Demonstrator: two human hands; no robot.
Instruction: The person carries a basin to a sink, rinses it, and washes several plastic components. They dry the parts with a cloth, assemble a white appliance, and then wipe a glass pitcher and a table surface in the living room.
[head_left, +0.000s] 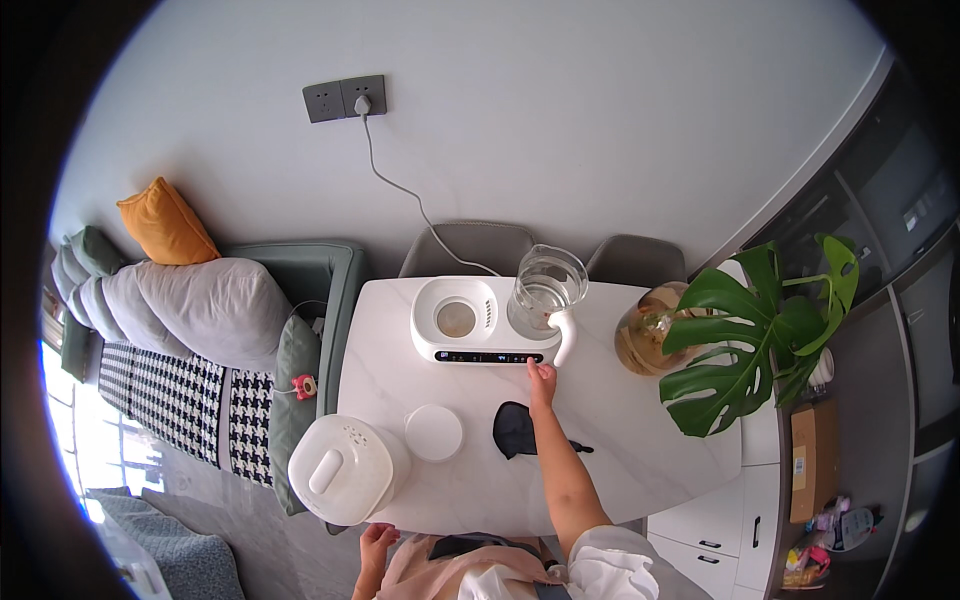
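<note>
My right hand (541, 382) reaches over the table, a fingertip on the right end of the lit control strip of a white countertop appliance base (427, 330). On the base's right side stands a glass jug (547, 289) with a white handle and some clear liquid. The left side has a round well with a metal-like bottom. Under my right forearm lies a black cloth (513, 429). My left hand (377, 541) hangs by the near table edge, fingers curled, holding nothing visible. Close to it are a white lidded container (341, 469) and a round white lid (435, 433).
A glass vase (651, 337) with a large-leaved plant stands on the table's right. A cord runs from the base's rear to a wall socket (324, 101). Two chairs (469, 244) are behind the table, a green sofa (341, 300) to the left, drawers (705, 517) at lower right.
</note>
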